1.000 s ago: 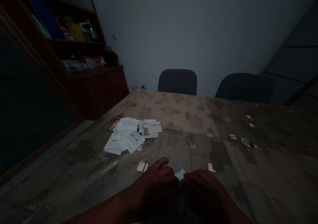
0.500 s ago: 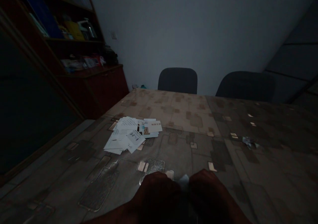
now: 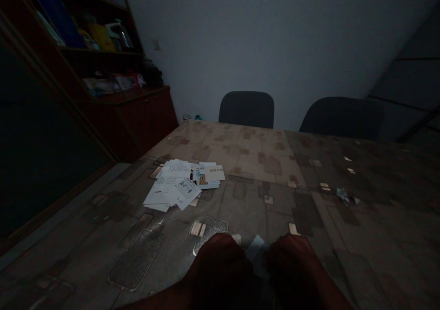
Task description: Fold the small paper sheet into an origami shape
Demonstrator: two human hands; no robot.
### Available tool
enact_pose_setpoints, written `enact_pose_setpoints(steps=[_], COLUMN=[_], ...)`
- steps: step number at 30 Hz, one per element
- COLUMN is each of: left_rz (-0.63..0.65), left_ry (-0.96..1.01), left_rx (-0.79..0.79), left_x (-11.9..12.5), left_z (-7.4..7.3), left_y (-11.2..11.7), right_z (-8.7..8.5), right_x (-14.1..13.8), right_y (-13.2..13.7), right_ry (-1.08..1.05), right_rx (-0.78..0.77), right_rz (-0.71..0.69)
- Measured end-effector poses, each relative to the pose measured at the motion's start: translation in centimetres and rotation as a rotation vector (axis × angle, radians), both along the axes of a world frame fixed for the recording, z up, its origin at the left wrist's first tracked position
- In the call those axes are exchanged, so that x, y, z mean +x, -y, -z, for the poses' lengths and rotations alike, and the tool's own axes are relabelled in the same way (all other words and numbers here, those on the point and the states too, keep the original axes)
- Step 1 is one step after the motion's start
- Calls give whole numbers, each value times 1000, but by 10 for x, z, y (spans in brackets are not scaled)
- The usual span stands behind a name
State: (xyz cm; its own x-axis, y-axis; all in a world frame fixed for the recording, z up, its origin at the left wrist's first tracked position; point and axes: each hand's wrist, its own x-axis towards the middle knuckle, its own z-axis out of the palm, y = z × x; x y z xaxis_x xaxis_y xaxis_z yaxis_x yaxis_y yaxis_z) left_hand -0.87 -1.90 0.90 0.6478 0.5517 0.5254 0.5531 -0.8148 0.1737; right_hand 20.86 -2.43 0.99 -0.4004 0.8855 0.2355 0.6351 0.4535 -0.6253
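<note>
My left hand [image 3: 223, 264] and my right hand [image 3: 292, 264] are close together at the near side of the table, both with curled fingers. Between them a small pale piece of paper [image 3: 257, 255] shows, gripped from both sides. The fingertips are dark and mostly hidden, and the paper's lower part is lost in shadow. Farther off to the left lies a loose pile of white printed cards [image 3: 172, 186], some with dark handwriting-like marks. Away to the right rests a small crumpled scrap of paper [image 3: 346, 196].
A patterned cloth covers the table [image 3: 237, 209]. Two grey chairs, one central [image 3: 246, 109] and one right [image 3: 340, 117], stand behind its far edge. A dark red cabinet [image 3: 137, 122] with loaded shelves is at the left. The room is dim.
My hands have moved slightly apart, and more of the paper shows between them. The pile of cards and the crumpled scrap stay where they were.
</note>
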Motion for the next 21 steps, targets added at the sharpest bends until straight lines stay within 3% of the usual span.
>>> enact_pose_setpoints(steps=[3, 5, 11, 13, 17, 21], left_rz=[-70, -97, -150, -132, 74, 75], left_ry=[-25, 4, 27, 25, 19, -19], left_rx=[-91, -149, -255, -174, 90, 153], left_x=[2, 3, 4, 1, -2, 0], left_z=[-2, -4, -10, -11, -4, 11], left_y=[-1, -2, -2, 0, 13, 28], right_z=[-7, -9, -10, -12, -13, -10], right_x=[6, 8, 3, 1, 1, 2], right_y=[4, 5, -5, -6, -6, -5], right_ry=[172, 214, 222, 236, 215, 210], right_rx=[99, 143, 97, 54, 4, -3], right_rz=[-64, -32, 14, 18, 43, 67])
